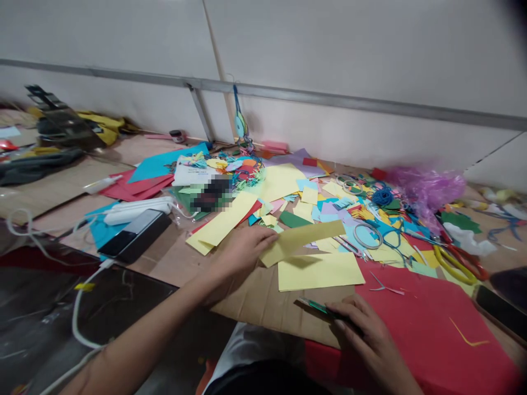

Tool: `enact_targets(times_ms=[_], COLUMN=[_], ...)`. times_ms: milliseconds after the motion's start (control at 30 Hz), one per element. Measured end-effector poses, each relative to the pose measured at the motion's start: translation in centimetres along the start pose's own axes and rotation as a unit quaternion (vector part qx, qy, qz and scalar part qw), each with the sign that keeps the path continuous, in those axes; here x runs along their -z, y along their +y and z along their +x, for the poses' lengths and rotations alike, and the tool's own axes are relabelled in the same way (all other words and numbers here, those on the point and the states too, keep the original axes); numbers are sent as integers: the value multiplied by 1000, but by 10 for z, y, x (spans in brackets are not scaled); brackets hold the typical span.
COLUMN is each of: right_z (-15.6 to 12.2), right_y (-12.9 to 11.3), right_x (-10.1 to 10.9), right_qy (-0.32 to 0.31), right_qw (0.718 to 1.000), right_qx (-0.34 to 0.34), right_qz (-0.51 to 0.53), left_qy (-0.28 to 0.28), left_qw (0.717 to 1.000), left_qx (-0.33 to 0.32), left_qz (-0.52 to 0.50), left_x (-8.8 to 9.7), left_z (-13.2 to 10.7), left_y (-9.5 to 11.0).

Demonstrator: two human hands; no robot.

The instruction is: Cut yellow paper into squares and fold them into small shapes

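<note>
My left hand (247, 249) has its fingers closed on the left end of a yellow paper strip (308, 236), which rises off the table at a slant. Just below that strip, a wider folded piece of yellow paper (319, 273) lies on a sheet of brown cardboard (263, 302). My right hand (362, 323) grips a green utility knife (316, 306), its blade end pointing left over the cardboard. Another yellow paper strip (226, 222) lies beyond my left hand.
Paper scraps, cords and scissors (457, 263) are heaped across the table. A black power bank (135, 236) with a white cable is at left. Red paper (428, 318) covers the right side; a pink plastic bag (428, 189) sits behind.
</note>
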State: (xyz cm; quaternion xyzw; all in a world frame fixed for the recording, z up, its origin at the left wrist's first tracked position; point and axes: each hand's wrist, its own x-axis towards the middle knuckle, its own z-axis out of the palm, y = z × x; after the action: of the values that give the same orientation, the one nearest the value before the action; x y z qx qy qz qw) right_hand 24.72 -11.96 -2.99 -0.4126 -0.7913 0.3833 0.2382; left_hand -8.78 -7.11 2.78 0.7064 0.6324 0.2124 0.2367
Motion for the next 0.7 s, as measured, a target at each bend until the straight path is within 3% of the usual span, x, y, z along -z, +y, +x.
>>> enact_targets(times_ms=[133, 267, 367, 467, 567, 633, 700], right_z=[1, 1, 1, 0, -1, -1, -1], right_y=[-1, -3, -3, 0, 2, 2, 0], right_x=[0, 1, 1, 0, 0, 0, 0], right_qy=[5, 7, 5, 1, -3, -6, -9], right_qw=[1000, 1000, 1000, 1000, 1000, 1000, 1000], right_qx=[9, 7, 10, 7, -2, -4, -2], right_qz=[-2, -4, -1, -2, -7, -8, -5], left_qy=[79, 90, 82, 73, 110, 131, 114], left_qw=[993, 978, 968, 954, 945, 948, 964], left_qx=[88, 179, 215, 244, 204, 142, 80], left_qz=[-1, 66, 104, 158, 232, 255, 227], left_x=[38, 71, 83, 87, 84, 76, 62], left_z=[-4, -3, -3, -4, -4, -2, 2], left_y=[-28, -71, -101, -118, -112, -93, -64])
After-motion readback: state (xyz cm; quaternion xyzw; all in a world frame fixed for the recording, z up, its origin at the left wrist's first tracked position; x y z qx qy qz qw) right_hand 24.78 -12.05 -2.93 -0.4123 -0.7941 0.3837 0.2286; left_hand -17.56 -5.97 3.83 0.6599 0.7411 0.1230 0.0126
